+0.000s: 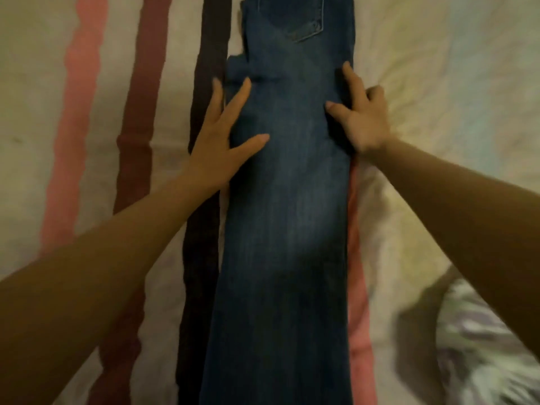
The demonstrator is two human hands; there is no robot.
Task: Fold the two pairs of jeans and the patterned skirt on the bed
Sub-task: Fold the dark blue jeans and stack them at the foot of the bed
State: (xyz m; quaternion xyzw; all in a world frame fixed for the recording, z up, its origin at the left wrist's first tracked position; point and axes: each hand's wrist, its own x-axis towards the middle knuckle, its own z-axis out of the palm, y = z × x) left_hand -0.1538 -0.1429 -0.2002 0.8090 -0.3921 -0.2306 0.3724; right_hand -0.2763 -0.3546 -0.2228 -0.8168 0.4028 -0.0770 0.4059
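Observation:
A pair of blue jeans (286,214) lies lengthwise down the middle of the bed, folded in half along its length with a back pocket showing at the top. My left hand (222,144) rests flat on the jeans' left edge, fingers spread. On the right edge my right hand (361,116) presses down, its thumb and forefinger on the denim and its other fingers curled at the seam. A patterned grey-and-white cloth (479,346), perhaps the skirt, lies blurred at the lower right.
The bed sheet (438,68) is pale with pink, maroon and dark stripes (137,112) running lengthwise on the left. A pink stripe shows along the jeans' right side below my right hand.

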